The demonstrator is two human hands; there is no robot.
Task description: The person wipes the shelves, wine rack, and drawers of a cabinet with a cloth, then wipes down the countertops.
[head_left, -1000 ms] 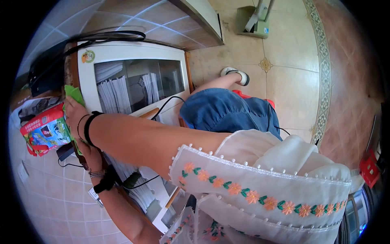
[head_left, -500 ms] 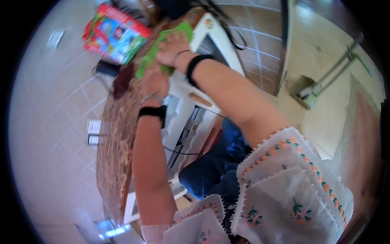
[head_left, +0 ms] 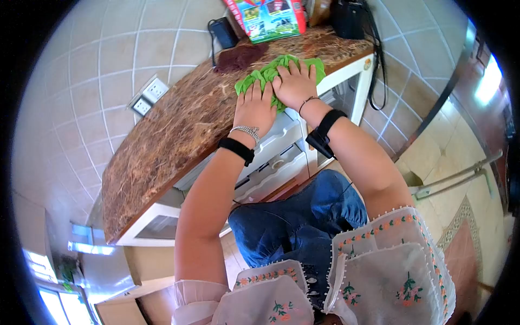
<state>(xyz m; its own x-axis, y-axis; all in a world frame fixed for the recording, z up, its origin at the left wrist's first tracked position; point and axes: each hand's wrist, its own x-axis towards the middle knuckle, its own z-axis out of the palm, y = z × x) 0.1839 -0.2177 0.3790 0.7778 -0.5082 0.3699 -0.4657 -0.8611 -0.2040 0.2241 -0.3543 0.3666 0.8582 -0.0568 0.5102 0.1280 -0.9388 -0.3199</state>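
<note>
A crumpled green cloth (head_left: 269,70) lies at the front edge of a brown marbled countertop (head_left: 162,143), with part of it hanging over the edge. My left hand (head_left: 254,115) presses on its near left part, palm down and fingers stretched out. Flat on the cloth's right part is my right hand (head_left: 297,88), fingers spread. Both hands touch the cloth from above without being wrapped round it. Just behind it on the counter is a dark red cloth (head_left: 238,57).
A colourful printed bag (head_left: 273,21), a small black device (head_left: 222,32) and a black bag (head_left: 348,20) with a hanging strap stand along the back. A wall socket (head_left: 155,89) is at left. White cabinet fronts (head_left: 279,170) are below the counter, near my knees.
The view has turned, so the counter lies more across the picture and the hands appear further right and lower. Both hands stay on the green cloth, which looks more bunched.
</note>
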